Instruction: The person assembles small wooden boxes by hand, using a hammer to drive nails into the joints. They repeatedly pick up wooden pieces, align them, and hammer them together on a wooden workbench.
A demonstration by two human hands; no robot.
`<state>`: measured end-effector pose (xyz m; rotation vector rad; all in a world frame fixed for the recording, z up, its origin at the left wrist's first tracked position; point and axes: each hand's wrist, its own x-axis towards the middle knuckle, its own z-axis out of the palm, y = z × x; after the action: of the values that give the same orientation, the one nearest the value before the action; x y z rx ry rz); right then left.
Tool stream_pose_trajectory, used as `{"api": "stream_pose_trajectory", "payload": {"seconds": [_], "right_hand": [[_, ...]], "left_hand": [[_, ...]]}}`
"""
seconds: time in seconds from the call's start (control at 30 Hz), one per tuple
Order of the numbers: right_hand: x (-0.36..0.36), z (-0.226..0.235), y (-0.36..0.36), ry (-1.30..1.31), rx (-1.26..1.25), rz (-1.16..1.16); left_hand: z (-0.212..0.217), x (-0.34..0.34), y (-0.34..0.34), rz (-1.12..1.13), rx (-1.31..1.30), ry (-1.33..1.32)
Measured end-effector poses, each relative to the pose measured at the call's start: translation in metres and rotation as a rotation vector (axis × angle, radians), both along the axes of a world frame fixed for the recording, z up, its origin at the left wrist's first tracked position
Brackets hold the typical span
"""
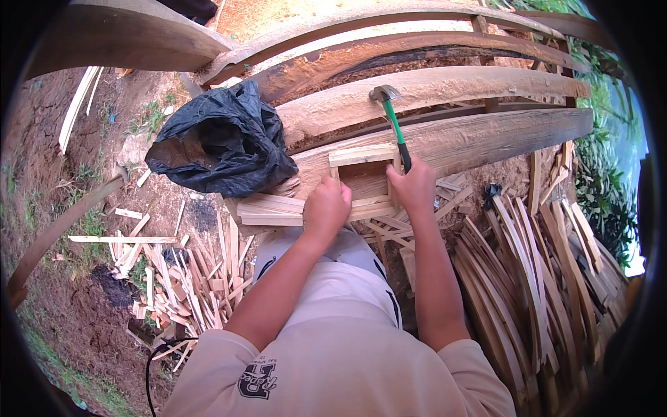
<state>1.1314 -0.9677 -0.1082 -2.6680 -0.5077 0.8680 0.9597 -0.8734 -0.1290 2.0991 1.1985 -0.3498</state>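
Observation:
A small rectangular frame of pale wood strips (361,153) sits over the plank bench in front of me. My left hand (328,207) is closed round its near left side. At its right side, my right hand (413,186) is closed with the thumb against the wood. A claw hammer (392,121) with a green shaft and black grip points away from me over the planks. Its grip end meets my right hand; whether the fingers also wrap it I cannot tell. Several cut wood strips (269,210) lie by my left hand at the bench's near edge.
A crumpled black plastic bag (229,139) rests on the bench's left end. Long thick planks (445,87) curve across beyond the frame. Scattered offcuts (187,292) cover the ground at left. Long slats (528,278) are piled at right, with green plants (601,174) beyond.

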Motion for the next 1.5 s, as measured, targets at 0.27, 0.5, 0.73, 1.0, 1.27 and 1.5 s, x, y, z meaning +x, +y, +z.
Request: {"api": "stream_pose_trajectory", "payload": {"seconds": [0.27, 0.5, 0.73, 1.0, 1.27, 1.5], "right_hand": [[0.0, -0.002, 0.001, -0.001, 0.002, -0.032], [0.001, 0.001, 0.003, 0.011, 0.003, -0.035], [0.004, -0.003, 0.002, 0.017, 0.0, -0.03], [0.003, -0.015, -0.008, -0.067, 0.006, 0.049], [0.016, -0.003, -0.021, 0.005, 0.122, 0.026], [0.05, -0.046, -0.057, -0.389, 0.123, 0.168]], "left_hand": [[0.001, 0.003, 0.002, -0.017, 0.0, 0.024], [0.001, 0.003, 0.002, -0.012, -0.015, 0.049], [0.005, 0.007, 0.002, -0.029, 0.003, 0.055], [0.002, 0.009, 0.003, -0.04, 0.004, 0.059], [-0.003, 0.004, 0.003, -0.018, -0.002, 0.063], [-0.003, 0.001, 0.0, -0.001, -0.001, 0.022]]}}
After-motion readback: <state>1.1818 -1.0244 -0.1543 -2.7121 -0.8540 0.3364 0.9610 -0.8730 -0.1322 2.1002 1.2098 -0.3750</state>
